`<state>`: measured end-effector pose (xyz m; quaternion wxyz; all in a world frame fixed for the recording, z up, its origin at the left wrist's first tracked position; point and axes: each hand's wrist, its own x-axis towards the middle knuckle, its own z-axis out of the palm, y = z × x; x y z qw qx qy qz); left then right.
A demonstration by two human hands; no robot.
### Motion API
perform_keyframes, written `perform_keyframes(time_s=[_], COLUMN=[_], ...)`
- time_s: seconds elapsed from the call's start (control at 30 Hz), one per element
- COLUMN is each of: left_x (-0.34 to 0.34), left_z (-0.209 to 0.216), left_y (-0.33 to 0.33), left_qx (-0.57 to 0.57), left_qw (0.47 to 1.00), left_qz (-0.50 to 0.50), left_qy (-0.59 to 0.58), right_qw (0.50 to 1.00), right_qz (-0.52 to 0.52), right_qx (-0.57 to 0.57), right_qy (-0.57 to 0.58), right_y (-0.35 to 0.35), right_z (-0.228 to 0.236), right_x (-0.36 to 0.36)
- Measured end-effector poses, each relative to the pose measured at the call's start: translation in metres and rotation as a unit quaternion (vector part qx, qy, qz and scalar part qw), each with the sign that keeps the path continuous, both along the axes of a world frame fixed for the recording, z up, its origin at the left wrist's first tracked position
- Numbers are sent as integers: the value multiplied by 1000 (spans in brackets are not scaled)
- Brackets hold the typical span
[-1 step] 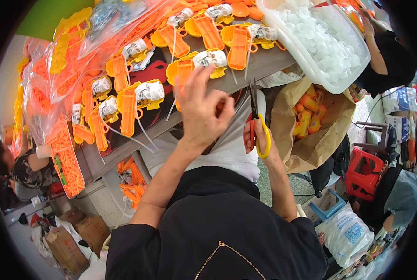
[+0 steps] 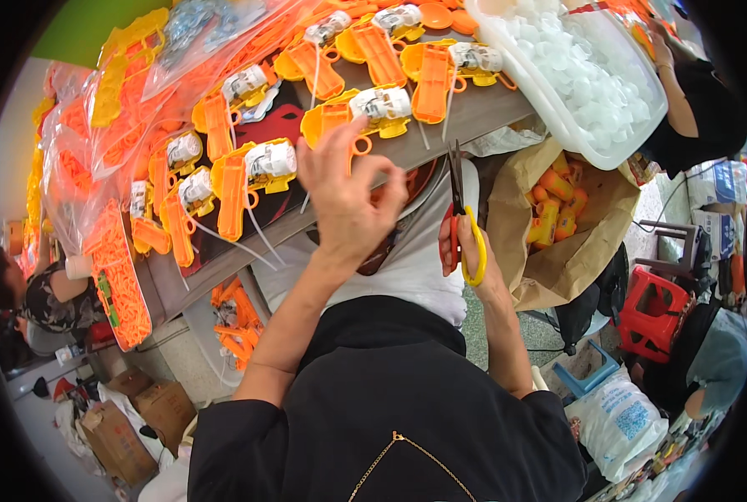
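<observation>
My right hand (image 2: 480, 254) is closed around scissors (image 2: 474, 255) with red and yellow handles, their dark blades pointing away from me and nearly together. My left hand (image 2: 348, 205) is raised at the near table edge, thumb and forefinger curled together in a ring, the other fingers stretched out and slightly blurred. Whatever the pinch may hold is too small to make out. Just beyond it lies an orange and yellow toy gun (image 2: 327, 122) with a white printed cylinder (image 2: 382, 104). Similar toy guns (image 2: 233, 201) are spread left and behind, several trailing thin white straps (image 2: 265, 243).
A white tub (image 2: 549, 134) of translucent pieces stands at the far right of the table (image 2: 486, 117). Below it is a brown paper bag (image 2: 608, 243) with orange and yellow parts. Orange parts fill a tray (image 2: 143, 335) at left. A red stool (image 2: 654, 309) and other people are nearby.
My left hand has shifted slightly left and toward me, keeping its pinched shape. The right hand and scissors have barely moved.
</observation>
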<state>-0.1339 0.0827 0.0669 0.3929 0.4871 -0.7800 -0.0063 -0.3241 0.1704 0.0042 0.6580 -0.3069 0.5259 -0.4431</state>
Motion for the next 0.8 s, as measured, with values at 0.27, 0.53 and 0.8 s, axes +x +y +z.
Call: perform_keyframes(time_s=[0.27, 0.53, 0.8], left_x=[65, 80, 57], left_z=[-13, -15, -19], left_y=[23, 38, 69], left_qx=[3, 89, 198], left_qw=[982, 990, 971], left_qz=[152, 104, 45], left_qy=[-108, -11, 129], right_qw=[992, 990, 994], right_qz=[117, 102, 101], right_qx=[-28, 0, -12], right_qy=[-44, -94, -50], right_y=[13, 55, 63], right_z=[2, 5, 9], right_x=[41, 99, 120])
